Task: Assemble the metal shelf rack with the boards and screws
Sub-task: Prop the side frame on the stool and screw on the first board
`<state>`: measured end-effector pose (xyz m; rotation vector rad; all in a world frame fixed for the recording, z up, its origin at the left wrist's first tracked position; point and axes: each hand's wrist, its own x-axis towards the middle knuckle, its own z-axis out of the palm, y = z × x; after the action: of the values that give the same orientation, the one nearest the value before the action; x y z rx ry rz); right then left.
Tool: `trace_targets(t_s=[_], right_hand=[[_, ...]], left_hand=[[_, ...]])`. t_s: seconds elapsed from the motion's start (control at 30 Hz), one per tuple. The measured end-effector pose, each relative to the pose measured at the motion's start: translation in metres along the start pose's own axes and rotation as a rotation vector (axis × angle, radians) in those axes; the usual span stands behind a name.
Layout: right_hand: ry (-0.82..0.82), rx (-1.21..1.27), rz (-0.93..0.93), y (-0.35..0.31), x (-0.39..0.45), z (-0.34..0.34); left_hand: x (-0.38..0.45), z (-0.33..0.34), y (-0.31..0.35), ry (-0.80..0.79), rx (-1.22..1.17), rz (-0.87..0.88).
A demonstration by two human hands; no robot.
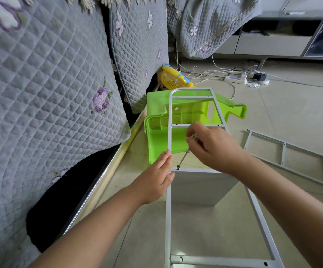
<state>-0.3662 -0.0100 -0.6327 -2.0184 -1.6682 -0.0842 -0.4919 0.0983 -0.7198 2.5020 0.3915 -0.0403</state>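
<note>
Two bare forearms reach in from the bottom edge. Between them runs a white metal side frame point(168, 209), ladder-shaped with thin square-section rails, flat cross bars and a rounded far end, lying across the tiled floor point(272, 113). The left hand point(156, 178) lies flat along the frame's left rail, fingers together and thumb pressed to the rail where a cross bar meets it. A smooth white board point(201, 186) stands on edge under that cross bar. The right hand point(212, 147) is closed around a small screwdriver point(185, 154), pinching its clear handle; the thin steel shaft slants down to a dark screw point(178, 168) at the left end of the cross bar. Beyond the hands, the frame's far end rests over an overturned glossy lime-green plastic stool point(156, 132) with ribbed underside. A second white side frame point(292, 157) lies flat to the right, well apart. On the left, a grey quilted sofa cover point(40, 93) with embroidered purple flowers hangs down.
</note>
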Motion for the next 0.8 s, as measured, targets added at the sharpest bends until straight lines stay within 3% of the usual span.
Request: trace_targets(t_s=[0.07,0.2,0.53,0.8], right_hand=[[-0.031,-0.038,-0.038,-0.002,0.003,-0.001],[-0.249,-0.135,0.047,-0.003,0.01,-0.014],[-0.34,-0.53,0.122,-0.017,0.018,-0.023],[-0.435,-0.175,0.078,-0.013,0.015,-0.029]], left_hand=[[-0.001,-0.001,-0.001,-0.001,-0.005,0.003],[0.0,-0.002,-0.003,0.005,-0.016,-0.017],[0.0,-0.004,0.0,-0.004,0.01,-0.031],[0.001,-0.001,-0.002,0.003,0.042,-0.029]])
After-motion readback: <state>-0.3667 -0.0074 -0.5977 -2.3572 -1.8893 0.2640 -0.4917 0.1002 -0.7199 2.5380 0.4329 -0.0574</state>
